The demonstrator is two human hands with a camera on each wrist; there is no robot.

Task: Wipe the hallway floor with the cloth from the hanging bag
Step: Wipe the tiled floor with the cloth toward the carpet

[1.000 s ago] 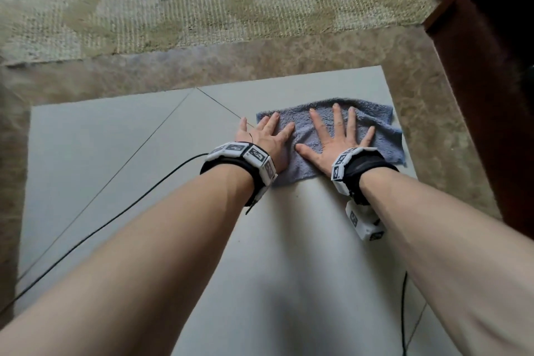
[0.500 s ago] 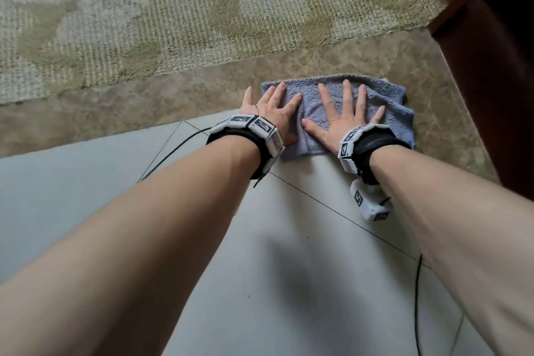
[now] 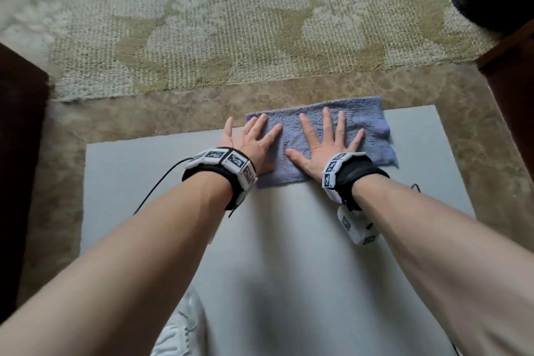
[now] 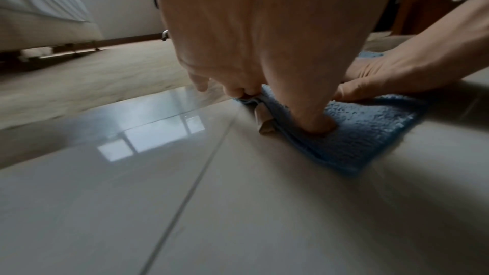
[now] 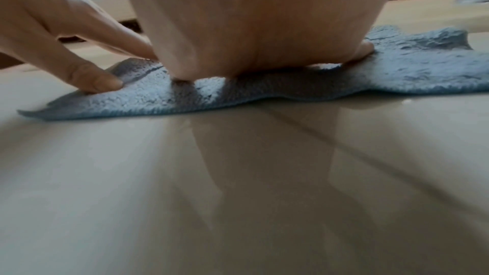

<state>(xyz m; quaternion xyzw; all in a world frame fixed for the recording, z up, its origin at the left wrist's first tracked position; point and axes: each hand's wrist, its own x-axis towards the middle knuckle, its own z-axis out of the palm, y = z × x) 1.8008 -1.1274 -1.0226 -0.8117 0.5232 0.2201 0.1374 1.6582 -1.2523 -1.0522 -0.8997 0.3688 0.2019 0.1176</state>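
A blue-grey terry cloth lies flat on the glossy pale floor tile, its far edge over the brown marble border. My left hand presses its left part with straight fingers, little finger off the cloth. My right hand lies spread flat on its middle. In the left wrist view the left thumb pushes into the cloth. In the right wrist view the right palm bears down on the cloth, with the left hand's fingers on its left end.
A patterned beige carpet begins just beyond the marble border. Dark wooden furniture stands at the right and at the left edge. A black cable trails from the left wristband. A bed stands far off.
Both hands have pushed the cloth forward from the middle of the tile to its far edge, then drawn it slightly back. My view now shows more carpet.
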